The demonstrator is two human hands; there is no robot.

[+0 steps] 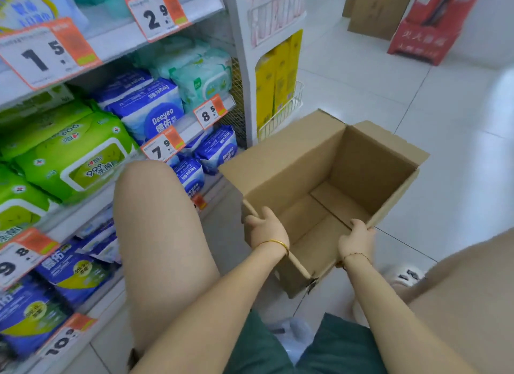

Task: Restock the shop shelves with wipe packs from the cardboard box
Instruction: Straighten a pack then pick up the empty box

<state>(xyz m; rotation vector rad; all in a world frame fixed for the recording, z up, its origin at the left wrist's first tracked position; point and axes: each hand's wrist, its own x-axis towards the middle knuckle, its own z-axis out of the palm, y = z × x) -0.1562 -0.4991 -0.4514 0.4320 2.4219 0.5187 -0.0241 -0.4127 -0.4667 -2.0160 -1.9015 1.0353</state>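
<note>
Empty brown cardboard box (328, 178) on white tiled floor (445, 139), flaps open. Left hand (265, 227) and right hand (357, 238), fingers clamped on its near rim

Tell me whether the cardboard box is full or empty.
Empty: the cardboard box shows only its bare bottom flaps, no wipe packs inside. Left hand and right hand grip its near edge.

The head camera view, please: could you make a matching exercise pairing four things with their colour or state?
Things:
1. cardboard box
2. left hand
3. green wipe packs
4. tall carton

States:
A. red, standing on the floor
B. open, no packs visible inside
C. stacked on the shelf
D. gripping the box's near edge, gold bangle on the wrist

Pairs: 1-B, 2-D, 3-C, 4-A
</note>
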